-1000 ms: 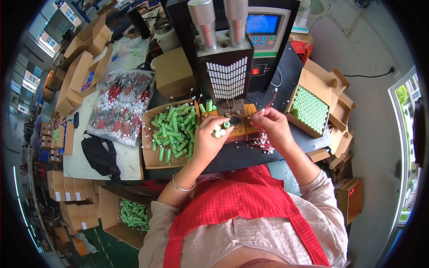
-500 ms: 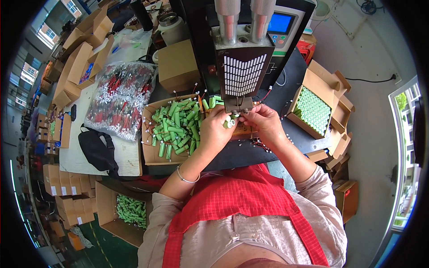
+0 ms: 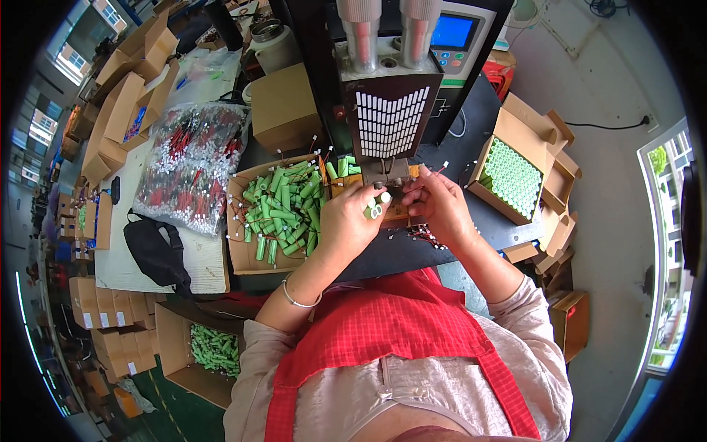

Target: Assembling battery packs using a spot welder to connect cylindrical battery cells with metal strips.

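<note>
Left hand [image 3: 350,219] curled round a few green cylinders [image 3: 372,211], pale ends outward, just below the head of a black machine [image 3: 390,118]. Right hand [image 3: 447,212] beside it, fingers bent in toward the same spot; whether they grip anything is unclear. Machine carries two silver cylinders [image 3: 361,44] on top and a blue screen [image 3: 452,31]. Left of the hands, an open carton [image 3: 241,252] of jumbled green cylinders with wires among them. Right, another box [image 3: 502,205], its cylinders packed upright in rows. Red wires [image 3: 427,235] heaped on the dark desk [image 3: 368,255]. Farther left: clear bag [image 3: 193,166] of red and white leads, black pouch [image 3: 156,252].
</note>
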A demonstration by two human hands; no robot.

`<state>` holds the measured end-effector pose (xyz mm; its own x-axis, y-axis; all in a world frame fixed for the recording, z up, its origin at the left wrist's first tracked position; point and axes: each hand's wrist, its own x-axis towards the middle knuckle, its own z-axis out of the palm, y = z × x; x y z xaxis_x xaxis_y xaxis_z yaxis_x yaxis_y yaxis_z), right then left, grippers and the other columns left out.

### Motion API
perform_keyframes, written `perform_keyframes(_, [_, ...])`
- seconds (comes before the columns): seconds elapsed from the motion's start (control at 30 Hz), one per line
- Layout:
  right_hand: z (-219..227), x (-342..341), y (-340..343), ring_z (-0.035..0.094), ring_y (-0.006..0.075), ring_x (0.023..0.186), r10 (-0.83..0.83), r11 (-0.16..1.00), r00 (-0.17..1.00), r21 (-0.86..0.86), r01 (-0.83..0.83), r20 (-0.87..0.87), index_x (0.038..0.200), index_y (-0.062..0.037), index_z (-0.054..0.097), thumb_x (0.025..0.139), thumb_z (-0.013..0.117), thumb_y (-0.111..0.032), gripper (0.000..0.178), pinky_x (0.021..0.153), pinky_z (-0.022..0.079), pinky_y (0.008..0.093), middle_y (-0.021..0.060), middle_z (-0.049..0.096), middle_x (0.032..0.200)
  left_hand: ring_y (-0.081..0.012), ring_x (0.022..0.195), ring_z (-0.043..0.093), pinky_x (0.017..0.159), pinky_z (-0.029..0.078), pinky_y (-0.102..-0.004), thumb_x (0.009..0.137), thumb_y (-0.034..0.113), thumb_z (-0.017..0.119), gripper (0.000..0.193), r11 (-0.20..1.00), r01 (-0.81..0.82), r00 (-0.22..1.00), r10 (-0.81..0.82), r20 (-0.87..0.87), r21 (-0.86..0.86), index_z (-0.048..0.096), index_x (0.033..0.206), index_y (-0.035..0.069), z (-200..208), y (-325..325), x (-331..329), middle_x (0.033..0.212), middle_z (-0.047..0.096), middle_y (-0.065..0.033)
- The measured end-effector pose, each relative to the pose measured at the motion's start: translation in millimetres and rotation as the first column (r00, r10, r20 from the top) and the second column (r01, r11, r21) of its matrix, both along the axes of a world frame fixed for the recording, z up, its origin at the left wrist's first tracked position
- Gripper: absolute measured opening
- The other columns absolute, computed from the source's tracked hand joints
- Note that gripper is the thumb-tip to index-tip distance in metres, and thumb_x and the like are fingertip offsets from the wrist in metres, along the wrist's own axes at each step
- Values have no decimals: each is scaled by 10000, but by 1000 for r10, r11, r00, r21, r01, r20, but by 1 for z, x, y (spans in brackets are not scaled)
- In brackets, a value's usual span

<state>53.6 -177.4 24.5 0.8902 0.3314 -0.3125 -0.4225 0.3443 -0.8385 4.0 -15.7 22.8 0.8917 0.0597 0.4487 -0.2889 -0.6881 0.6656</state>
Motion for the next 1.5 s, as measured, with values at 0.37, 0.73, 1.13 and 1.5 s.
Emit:
perform_keyframes(0.37, [29, -9, -31, 562, 147, 543, 200, 669, 563, -531, 519, 802, 730, -2, 597, 836, 614, -174, 202, 484, 433, 273, 72, 595, 655, -271, 632, 623, 538, 486, -338, 717, 139, 699, 140, 977, 117, 993, -112, 38, -178, 622, 814, 72, 4, -33, -12, 716, 621, -109])
perform_keyframes(0.73, [10, -21, -39, 577, 88, 642, 18, 881, 792, -384, 276, 611, 828, 21, 626, 820, 636, -83, 106, 581, 467, 204, 44, 631, 747, -26, 696, 515, 617, 436, -186, 744, 130, 729, 261, 637, 147, 823, -503, -264, -757, 608, 950, 23, 1, -34, -21, 789, 598, 43])
perform_keyframes(1.13, [-10, -17, -3, 564, 58, 626, 106, 942, 872, -329, 66, 477, 858, -5, 593, 873, 582, -133, 129, 568, 460, 188, 19, 617, 730, -212, 708, 649, 616, 500, -290, 722, 87, 707, 250, 927, -56, 992, 10, -126, -370, 596, 920, -18, -14, -1, -8, 792, 647, -149])
perform_keyframes(1.5, [-17, -11, 6, 540, 39, 588, 128, 905, 881, -417, 85, 456, 843, -5, 600, 865, 599, -166, 162, 523, 440, 179, 3, 607, 686, -301, 670, 633, 570, 487, -352, 703, 95, 701, 192, 974, -67, 997, 56, -56, -215, 608, 846, 7, -13, -3, 4, 731, 623, -160])
